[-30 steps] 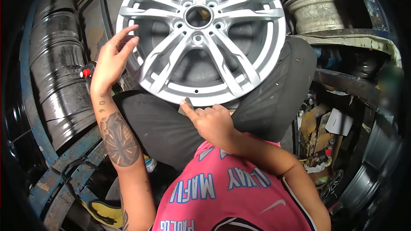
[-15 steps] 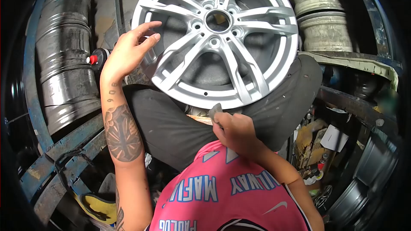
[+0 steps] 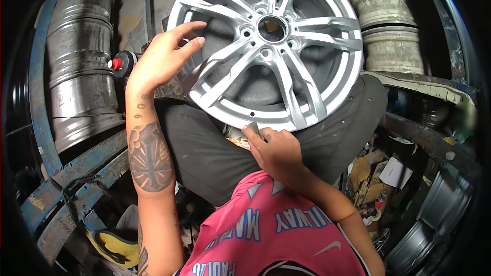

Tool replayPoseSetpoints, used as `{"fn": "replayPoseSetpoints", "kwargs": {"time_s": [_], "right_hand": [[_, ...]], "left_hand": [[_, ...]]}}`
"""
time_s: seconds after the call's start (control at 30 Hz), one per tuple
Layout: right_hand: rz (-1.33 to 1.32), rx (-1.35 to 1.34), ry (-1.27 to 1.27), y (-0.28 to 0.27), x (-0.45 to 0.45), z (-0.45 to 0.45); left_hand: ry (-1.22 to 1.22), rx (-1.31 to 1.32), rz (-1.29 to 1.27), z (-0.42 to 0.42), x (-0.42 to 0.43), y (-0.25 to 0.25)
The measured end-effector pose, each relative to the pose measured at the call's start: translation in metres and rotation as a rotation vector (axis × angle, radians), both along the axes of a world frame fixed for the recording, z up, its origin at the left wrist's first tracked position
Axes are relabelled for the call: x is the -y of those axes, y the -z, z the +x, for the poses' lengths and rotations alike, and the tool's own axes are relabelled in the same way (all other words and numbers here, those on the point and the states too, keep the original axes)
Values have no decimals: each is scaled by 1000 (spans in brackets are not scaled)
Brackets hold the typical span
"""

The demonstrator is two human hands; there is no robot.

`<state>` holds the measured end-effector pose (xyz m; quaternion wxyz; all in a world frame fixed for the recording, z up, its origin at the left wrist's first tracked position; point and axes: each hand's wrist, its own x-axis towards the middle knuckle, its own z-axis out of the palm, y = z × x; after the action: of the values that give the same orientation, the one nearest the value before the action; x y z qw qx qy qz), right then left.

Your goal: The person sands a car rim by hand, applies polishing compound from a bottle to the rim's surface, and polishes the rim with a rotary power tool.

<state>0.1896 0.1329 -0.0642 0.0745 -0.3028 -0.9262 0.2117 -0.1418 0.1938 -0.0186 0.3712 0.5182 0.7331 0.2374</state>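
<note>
A silver alloy wheel [image 3: 302,107] with paired spokes lies face up over my lap, at the top middle of the head view. My left hand [image 3: 166,53] is at the wheel's left rim, its fingers apart and curved over the edge, with nothing held in them. Below the wheel's bottom edge, my right hand [image 3: 276,148] grips a small grey sanding pad [image 3: 254,127], which reaches the rim near a small dark hole. The fingers of my right hand are folded, partly hiding the pad.
Stacked dark metal rims [image 3: 82,92] stand at the left, beside a dark bottle with a red cap [image 3: 116,64]. Two dull rims [image 3: 391,48] are stacked at the upper right. Blue metal bars [image 3: 76,174] cross the lower left. More rims [image 3: 409,240] lie at the lower right.
The wheel has shifted right and slightly down in view and is turned a little. My right hand has moved right and down along the rim with the pad; my left hand stays by the left rim.
</note>
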Motion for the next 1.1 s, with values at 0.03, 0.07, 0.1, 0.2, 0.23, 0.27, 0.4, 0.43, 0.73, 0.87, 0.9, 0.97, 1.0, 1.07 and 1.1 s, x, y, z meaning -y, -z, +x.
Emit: {"fn": "replayPoseSetpoints", "kwargs": {"time_s": [0.03,0.07,0.1,0.2,0.23,0.27,0.4,0.43,0.73,0.87,0.9,0.97,1.0,1.07,1.1], "right_hand": [[16,1,-16,2,1,0],[15,-9,-18,4,1,1],[14,-18,-18,5,0,2],[33,11,-37,5,2,-11],[42,32,-43,4,4,-14],[41,38,-29,4,3,-10],[47,23,6,5,-1,15],[43,52,16,2,0,21],[150,-3,47,12,7,14],[124,172,133,-8,-4,69],[108,165,125,-6,-2,67],[87,145,126,2,5,52],[54,82,88,1,6,37],[98,54,34,15,14,2],[101,51,21,11,12,-5]], "left_hand": [[8,-3,2,-1,0,1],[17,-7,5,-1,0,1],[13,-13,-7,-2,0,1],[9,-5,-23,-1,-1,1],[3,17,-15,-1,-1,4],[-5,36,-4,-3,-1,7],[12,-29,-81,1,2,-1],[14,-33,-70,-1,3,1],[4,86,-55,1,0,14],[-31,46,-22,-12,6,19],[-54,52,-18,-15,5,20],[-58,62,33,-18,1,23],[-63,62,15,-11,-3,18],[-66,136,72,-7,-7,27],[-72,155,78,0,-9,26]]}}
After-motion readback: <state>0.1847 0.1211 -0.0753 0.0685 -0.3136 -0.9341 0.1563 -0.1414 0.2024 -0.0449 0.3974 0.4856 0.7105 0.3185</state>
